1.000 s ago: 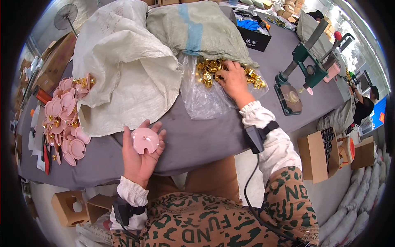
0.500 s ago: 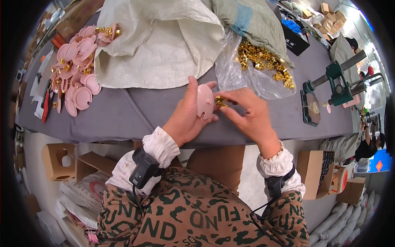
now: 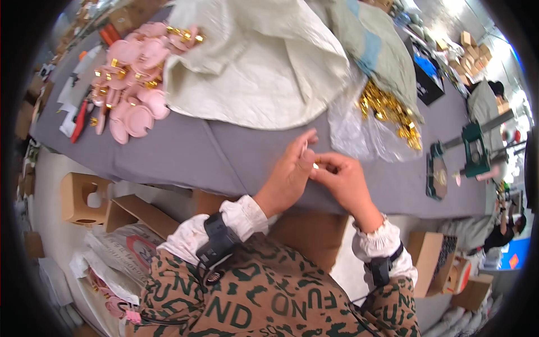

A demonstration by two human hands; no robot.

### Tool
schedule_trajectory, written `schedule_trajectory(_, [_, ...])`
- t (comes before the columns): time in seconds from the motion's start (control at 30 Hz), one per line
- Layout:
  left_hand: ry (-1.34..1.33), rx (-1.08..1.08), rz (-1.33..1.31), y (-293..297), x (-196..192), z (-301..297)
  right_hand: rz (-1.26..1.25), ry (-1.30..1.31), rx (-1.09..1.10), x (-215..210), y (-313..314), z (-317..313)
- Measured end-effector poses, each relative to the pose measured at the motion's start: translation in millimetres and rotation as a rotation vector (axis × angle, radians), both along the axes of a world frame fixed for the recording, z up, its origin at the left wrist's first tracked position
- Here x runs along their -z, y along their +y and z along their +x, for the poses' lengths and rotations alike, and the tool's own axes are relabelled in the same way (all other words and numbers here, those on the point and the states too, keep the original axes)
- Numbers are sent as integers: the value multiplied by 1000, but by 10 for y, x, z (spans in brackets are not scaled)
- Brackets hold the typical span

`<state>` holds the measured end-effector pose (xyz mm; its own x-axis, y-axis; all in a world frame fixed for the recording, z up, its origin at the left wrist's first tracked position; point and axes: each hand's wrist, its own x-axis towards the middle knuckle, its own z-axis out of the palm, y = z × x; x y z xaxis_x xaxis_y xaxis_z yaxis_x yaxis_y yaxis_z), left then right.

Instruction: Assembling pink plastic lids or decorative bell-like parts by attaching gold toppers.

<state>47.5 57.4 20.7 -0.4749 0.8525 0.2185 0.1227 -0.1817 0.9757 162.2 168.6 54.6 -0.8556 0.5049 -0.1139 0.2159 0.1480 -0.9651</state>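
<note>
A round pink lid (image 3: 304, 148) is held in my left hand (image 3: 285, 178), turned nearly edge-on, so its face is mostly hidden by the fingers. My right hand (image 3: 343, 178) pinches a small shiny gold piece (image 3: 315, 165) against the lid, and the two hands meet above the table's near edge. To the left lies a heap of pink lids (image 3: 138, 119), many with gold pieces (image 3: 115, 63) among or on them. More gold pieces (image 3: 387, 115) spill from a clear plastic bag (image 3: 355, 132) beyond my right hand.
A white woven sack (image 3: 252, 90) covers the middle back of the grey-clothed table (image 3: 191, 151). Right of it lie a grey-green sack (image 3: 382, 50) and a black box (image 3: 424, 73). A green hand press (image 3: 474, 149) stands at the right; red-handled pliers (image 3: 80, 121) lie far left. Cardboard boxes (image 3: 84, 196) sit below.
The lid has turned from face-on to nearly edge-on, and the gold piece is now up against it. Both hands have drawn together; the whole view has shifted and tilted.
</note>
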Motion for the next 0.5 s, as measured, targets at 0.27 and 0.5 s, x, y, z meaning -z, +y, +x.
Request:
schedule_trajectory(0.27, [-116, -405, -79, -198, -885, -1764, 954, 347, 308, -39, 706, -709])
schedule_trajectory(0.5, [596, -864, 65, -399, -1805, -2719, 1224, -29, 569, 360, 1056, -1147])
